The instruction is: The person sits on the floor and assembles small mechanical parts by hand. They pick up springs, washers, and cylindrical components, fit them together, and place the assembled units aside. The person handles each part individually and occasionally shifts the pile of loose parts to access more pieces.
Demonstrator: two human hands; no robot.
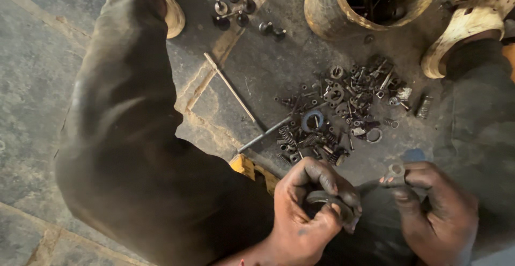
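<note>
The floor (43, 83) is rough grey concrete, cracked in long seams. A bent leg (123, 137) in dark, oily cloth fills the left half of the view, its foot in a pale sandal (171, 14) at the top. A second sandal (461, 35) sits at the upper right. Between them at the top stands a rusty yellow bucket (322, 8), tilted toward the camera, with dark metal parts inside.

Below the bucket a heap (338, 110) of nuts, bolts, washers and springs is spread on the floor; a blue ring (312, 120) lies in it. A few valves (233, 3) stand and lie near the first sandal. A thin rod (229, 87) lies on a slant, upper left to lower right, and a darker rod (265, 134) runs from near its low end up toward the heap. A yellow scrap (244, 165) shows by the knee. Nothing lies between the hands and the heap.

The left hand (314, 212), low and central, is clenched round a dark curved ring (327, 197), fingers curled over its top; the ring's arc runs roughly left to right, and most of it is hidden in the fist. The right hand (437, 207), just beside it, pinches a small washer (396, 169) at the fingertips, hole facing the camera. The hands are close but apart, both greasy black.
</note>
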